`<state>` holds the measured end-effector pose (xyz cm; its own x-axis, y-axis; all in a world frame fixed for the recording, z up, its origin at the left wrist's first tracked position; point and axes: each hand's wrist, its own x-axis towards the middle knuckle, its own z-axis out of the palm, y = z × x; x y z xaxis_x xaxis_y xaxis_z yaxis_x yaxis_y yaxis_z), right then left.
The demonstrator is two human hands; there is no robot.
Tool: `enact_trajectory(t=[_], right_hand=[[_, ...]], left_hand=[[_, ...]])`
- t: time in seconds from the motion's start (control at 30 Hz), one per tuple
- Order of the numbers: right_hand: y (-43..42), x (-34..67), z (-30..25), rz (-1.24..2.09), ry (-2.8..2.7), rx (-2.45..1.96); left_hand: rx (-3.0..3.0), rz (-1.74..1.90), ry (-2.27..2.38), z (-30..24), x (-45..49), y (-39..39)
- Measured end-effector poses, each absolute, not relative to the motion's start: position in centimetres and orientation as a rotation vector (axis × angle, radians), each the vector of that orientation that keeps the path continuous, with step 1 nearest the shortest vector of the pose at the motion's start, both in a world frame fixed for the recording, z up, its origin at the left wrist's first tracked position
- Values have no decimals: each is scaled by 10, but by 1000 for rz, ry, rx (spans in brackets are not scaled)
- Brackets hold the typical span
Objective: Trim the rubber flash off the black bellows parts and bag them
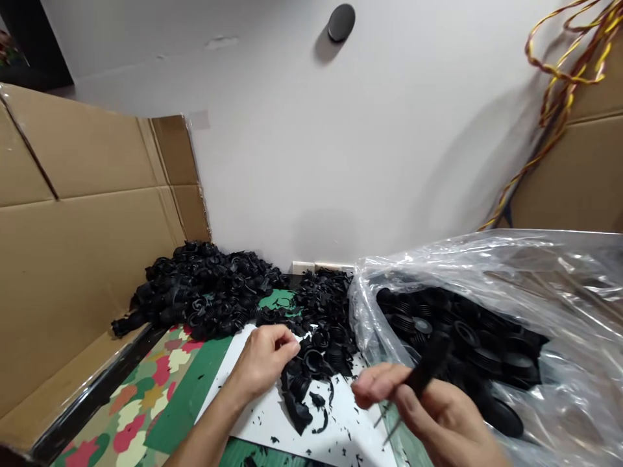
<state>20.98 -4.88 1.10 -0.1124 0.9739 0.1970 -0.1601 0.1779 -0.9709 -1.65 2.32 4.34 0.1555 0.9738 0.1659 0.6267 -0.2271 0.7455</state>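
Above the white sheet, my left hand is closed, thumb and forefinger together. Whatever it may hold is hidden. Beside it lies a pile of black ribbed rubber parts, with torn rings and small scraps in front. My right hand grips black tweezers, whose two thin tips point down over the sheet's right edge. The tweezers are slightly blurred. Just beyond that hand, a clear plastic bag holds round black rubber pieces.
A larger heap of black rubber parts lies at the back left against a cardboard box. Patterned and green covering shows left of the sheet. Twisted yellow and brown wires hang at the right. A white wall stands behind.
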Motion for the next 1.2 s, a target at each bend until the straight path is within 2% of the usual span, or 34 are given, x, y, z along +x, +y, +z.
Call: enact_trajectory(t=[0.1, 0.33, 0.57, 0.83, 1.1, 1.2], right_hand=[[-37, 185, 39, 1266, -1250, -1024], [-5, 155, 21, 1048, -1464, -1314], [17, 131, 19, 1108, -1680, -1256], [26, 127, 8, 918, -1566, -1430], [20, 127, 7, 956, -1577, -1316], [14, 119, 9, 850, -1644, -1344]], left_hand=[[1912, 837, 1603, 34, -24, 14], [1789, 790, 1586, 19, -30, 14], [1458, 939, 1361, 19, -36, 24], [957, 1164, 1152, 11, -39, 35], [854, 1198, 1009, 3, -38, 33], [844, 1186, 988, 3, -34, 30]])
